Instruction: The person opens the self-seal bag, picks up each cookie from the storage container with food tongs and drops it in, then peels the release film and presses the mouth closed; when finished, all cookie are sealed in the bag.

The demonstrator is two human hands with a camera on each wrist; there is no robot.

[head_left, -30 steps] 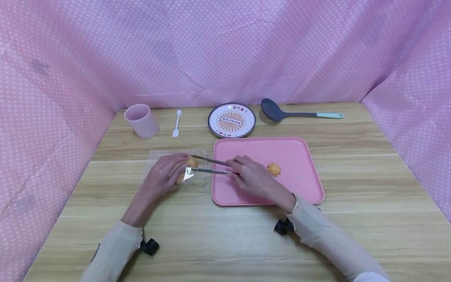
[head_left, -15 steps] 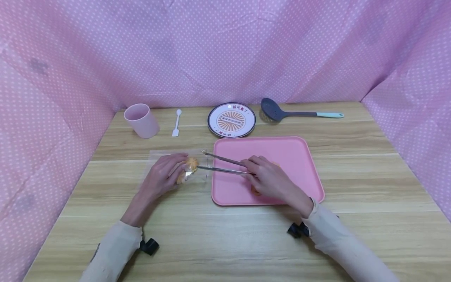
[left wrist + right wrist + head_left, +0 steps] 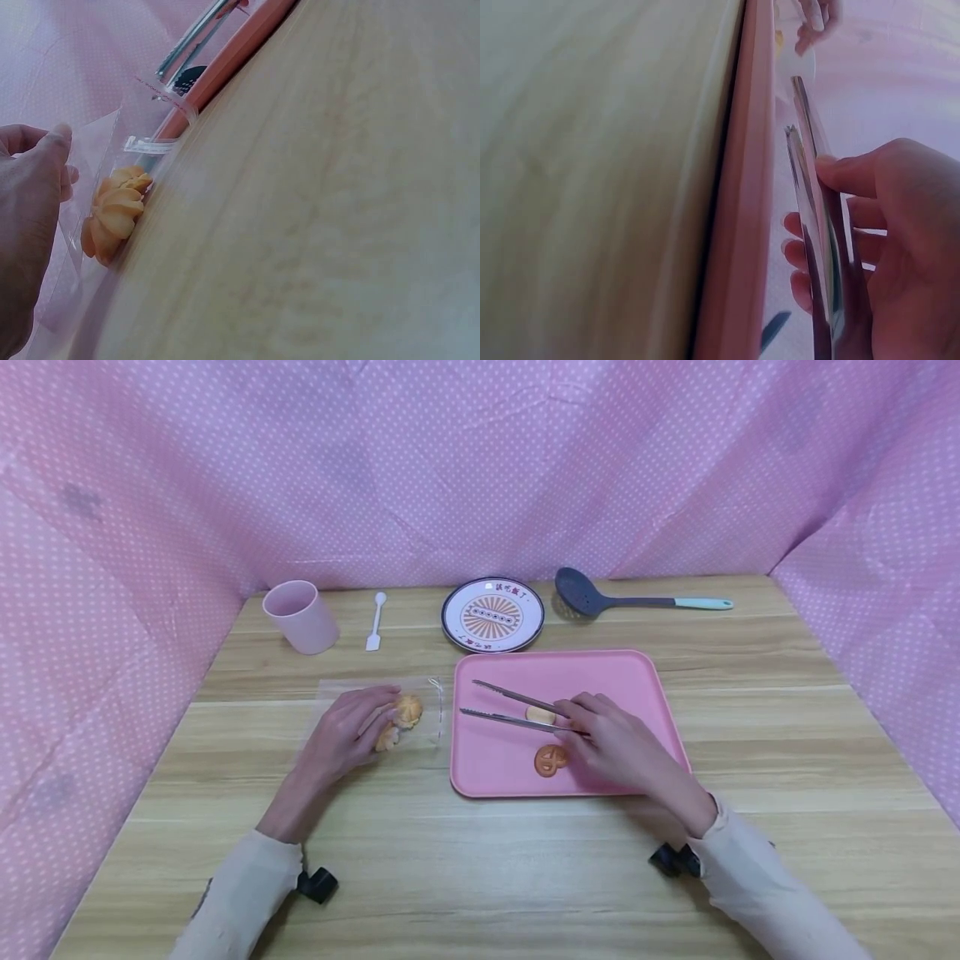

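My left hand (image 3: pixel 348 727) pinches the film of a clear plastic bag (image 3: pixel 429 700) lying left of the pink tray (image 3: pixel 600 672). Two flower-shaped cookies (image 3: pixel 408 711) show inside the bag, right by the fingers; the left wrist view has them close up. Metal tongs (image 3: pixel 504 719) are gripped by my right hand (image 3: pixel 622 739) over the tray, their arms apart and nothing between the tips. Under the tongs, a pale round cookie (image 3: pixel 540 715) is partly covered. A brown pretzel-shaped cookie (image 3: pixel 551 760) lies nearer the tray's front edge.
Along the back of the wooden table stand a pink cup (image 3: pixel 302 618), a small white spoon (image 3: pixel 377 622), a patterned plate (image 3: pixel 492 615) and a dark skimmer (image 3: pixel 600 602) with a mint handle end. Pink dotted cloth (image 3: pixel 480 468) hangs behind and at both sides.
The right hand has drawn the tongs rightward from the bag to over the tray. A flower cookie seen on the tray earlier is now hidden. The left hand has stayed put.
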